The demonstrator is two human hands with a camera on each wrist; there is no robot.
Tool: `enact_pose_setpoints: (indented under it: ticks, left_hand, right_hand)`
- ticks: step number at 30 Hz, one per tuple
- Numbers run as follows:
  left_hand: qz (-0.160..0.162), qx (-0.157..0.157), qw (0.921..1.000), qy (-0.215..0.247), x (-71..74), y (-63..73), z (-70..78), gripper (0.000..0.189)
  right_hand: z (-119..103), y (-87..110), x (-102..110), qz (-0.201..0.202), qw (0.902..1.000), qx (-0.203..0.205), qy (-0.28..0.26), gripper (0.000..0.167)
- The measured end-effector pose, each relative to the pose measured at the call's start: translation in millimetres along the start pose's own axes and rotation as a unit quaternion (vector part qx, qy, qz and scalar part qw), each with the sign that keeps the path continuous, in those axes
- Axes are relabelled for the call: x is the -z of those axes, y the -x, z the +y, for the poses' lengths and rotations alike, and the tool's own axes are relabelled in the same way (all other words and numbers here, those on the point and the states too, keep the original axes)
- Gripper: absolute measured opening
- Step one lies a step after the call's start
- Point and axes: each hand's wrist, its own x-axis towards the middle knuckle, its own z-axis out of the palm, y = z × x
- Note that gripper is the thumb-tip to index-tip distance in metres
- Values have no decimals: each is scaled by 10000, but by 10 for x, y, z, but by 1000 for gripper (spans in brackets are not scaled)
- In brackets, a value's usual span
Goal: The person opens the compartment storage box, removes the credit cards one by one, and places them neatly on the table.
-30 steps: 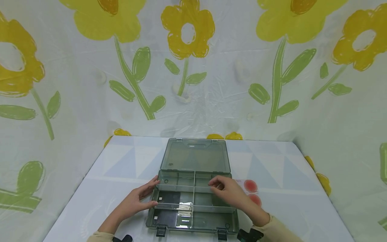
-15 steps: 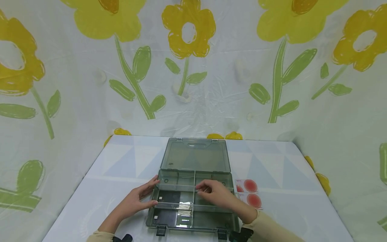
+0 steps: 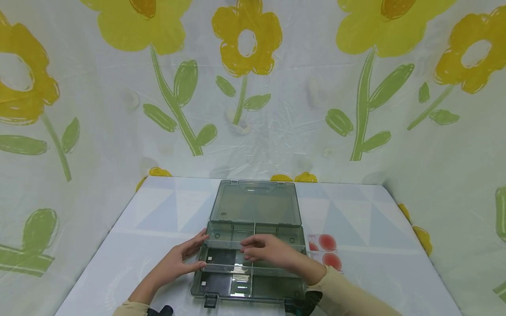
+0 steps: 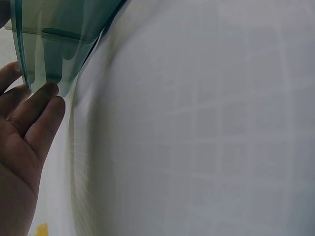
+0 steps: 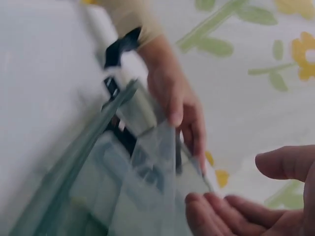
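Note:
A translucent grey-green plastic organizer box [image 3: 280, 287] lies with its lid [image 3: 254, 204] folded back. Dividers split it into several compartments. Dark cards marked VIP [image 3: 215, 283] lie in the left middle and left front compartments. My left hand [image 3: 178, 263] rests against the box's left side, thumb and fingertips at the rim, as the left wrist view also shows. Over the central divider hovers my right hand [image 3: 272, 252], fingers loosely bent and holding nothing. In the right wrist view its thumb [image 5: 285, 163] stands apart from the fingers.
Two cards with red circles [image 3: 331, 261] lie on the table right of the box. Two dark latches [image 3: 211, 302] hang off the box's front edge. A flower-printed sheet [image 3: 276, 109] encloses the table [image 3: 379, 281] at the back and sides.
My right hand has moved left across the box, from the right compartments to the central divider, its thumb and fingers spreading a little. The left hand has stayed in place.

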Motion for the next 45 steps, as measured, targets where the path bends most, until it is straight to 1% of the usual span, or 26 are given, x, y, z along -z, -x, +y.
enact_pose_setpoints:
  ticks: [3, 6, 12, 14, 18, 23, 28, 31, 33, 40, 45]
  left_hand:
    - [2, 10, 10000, 50, -4, -1, 2, 76]
    - [-18, -110, 9999, 69, -8, -2, -2, 74]
    - [-22, -98, 9999, 101, -7, -4, 12, 74]
    - [-35, -93, 9999, 100, -6, -3, 18, 74]
    - [-58, -118, 9998, 116, -6, -1, 19, 74]
    - [-43, -111, 9999, 105, -1, 0, 12, 74]
    - [-26, -5, 9999, 153, 1, -3, -2, 75]
    - [-24, 65, 9998, 162, -2, -4, -6, 76]
    - [-18, 96, 9998, 172, -3, -3, -3, 77]
    - [16, -46, 9999, 114, 1, 3, -2, 75]
    - [5, 22, 9999, 149, -7, 5, -3, 75]
  right_hand:
    - [-36, -31, -35, -184, 9984, -229, -486, 48]
    - [-57, -63, -76, -293, 9957, -381, -797, 53]
    - [-65, -132, -139, -394, 9889, -735, -1228, 69]
    - [-76, -159, -160, -411, 9867, -860, -1319, 72]
    - [-76, -210, -190, -435, 9844, -1031, -1357, 72]
    - [-50, -284, -217, -475, 9841, -1119, -1298, 72]
    - [-14, -365, -247, -521, 9815, -1195, -1406, 75]
    - [4, -397, -268, -512, 9806, -1200, -1463, 74]
    - [8, -407, -282, -484, 9808, -1187, -1467, 73]
    - [7, -399, -313, -382, 9817, -1124, -1487, 73]
    - [6, -372, -312, -360, 9825, -1086, -1468, 74]
